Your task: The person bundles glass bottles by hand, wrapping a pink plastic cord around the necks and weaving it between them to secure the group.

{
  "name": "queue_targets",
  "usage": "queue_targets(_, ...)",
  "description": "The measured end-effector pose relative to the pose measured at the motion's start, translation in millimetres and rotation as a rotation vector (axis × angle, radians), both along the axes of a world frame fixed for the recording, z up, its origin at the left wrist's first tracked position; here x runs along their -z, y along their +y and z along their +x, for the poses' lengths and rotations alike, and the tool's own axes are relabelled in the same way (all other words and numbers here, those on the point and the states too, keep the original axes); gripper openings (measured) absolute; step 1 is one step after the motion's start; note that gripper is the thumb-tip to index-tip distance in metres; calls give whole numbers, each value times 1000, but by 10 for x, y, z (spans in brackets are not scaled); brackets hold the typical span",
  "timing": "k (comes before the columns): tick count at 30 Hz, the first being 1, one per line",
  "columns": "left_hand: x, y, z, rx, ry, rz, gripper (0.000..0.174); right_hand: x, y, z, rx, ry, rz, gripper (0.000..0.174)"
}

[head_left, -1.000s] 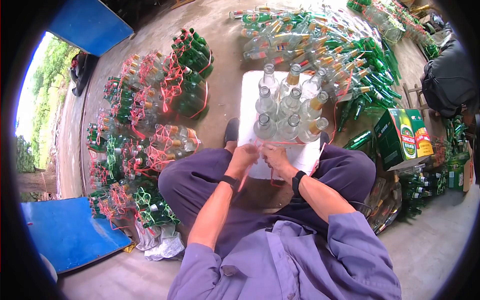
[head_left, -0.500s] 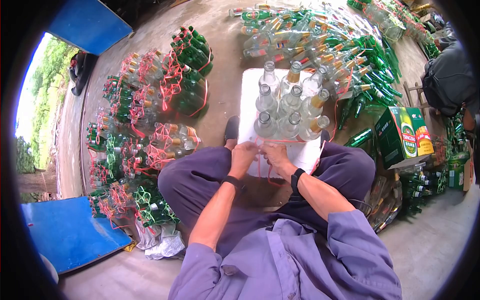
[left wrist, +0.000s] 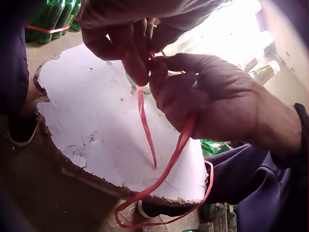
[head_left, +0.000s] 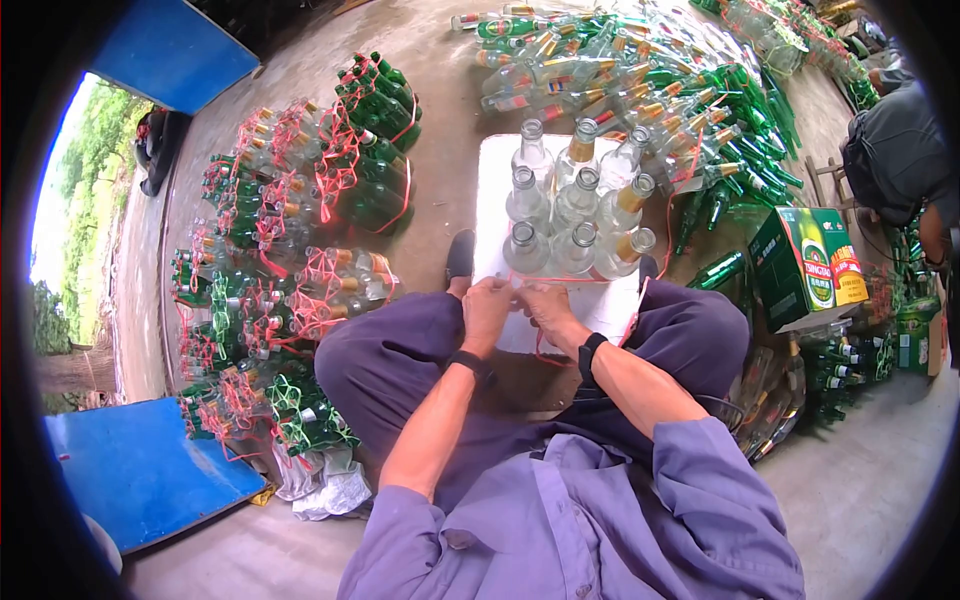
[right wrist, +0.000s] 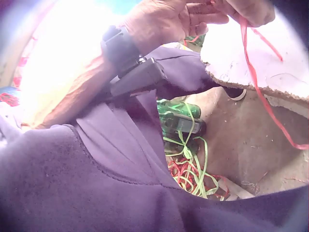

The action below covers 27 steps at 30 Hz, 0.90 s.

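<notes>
Several clear glass bottles stand upright in rows on a white board between the person's knees. Red strap runs around the bottles' near side. At the board's near half, the left hand and right hand meet fingertip to fingertip. In the left wrist view the left hand pinches the red strap with curled fingers, and the right hand pinches it too, a long loop hanging from its palm. The right wrist view shows both hands close together, partly cut off by the frame's top edge.
Bundled bottles tied with red and green strap stand at the left. Loose bottles lie heaped beyond the board. A green beer carton is at the right, near another person. Blue panels lie at the left edge.
Both hands stay together at the strap with small finger movements. The strap end seen hanging between them has become less visible, and the head view has shifted slightly.
</notes>
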State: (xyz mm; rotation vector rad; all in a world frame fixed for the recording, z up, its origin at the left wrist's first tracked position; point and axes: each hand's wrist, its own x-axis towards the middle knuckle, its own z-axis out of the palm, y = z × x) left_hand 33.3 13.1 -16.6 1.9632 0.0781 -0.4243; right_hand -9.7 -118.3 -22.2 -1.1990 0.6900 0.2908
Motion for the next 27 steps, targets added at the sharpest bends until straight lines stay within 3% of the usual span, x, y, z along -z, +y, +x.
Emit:
queue_targets(2, -56, -26, -19, 28, -110, 126, 19, 4, 0, -2, 14, 9, 30, 16)
queue_targets(9, -39, -27, -35, 44, -187, 206, 19, -27, 6, 0, 36, -21, 79, 16)
queue_targets(13, 99, 8, -31, 31, -149, 105, 16, -119, 16, 0, 66, -17, 64, 10)
queue_targets(20, 492, 69, -18, -18, -91, -58, 13, -108, -6, -7, 104, 30, 257, 3)
queue_targets(27, 64, -9, -73, -66, 81, -179, 10, -14, -27, -9, 142, 62, 310, 3)
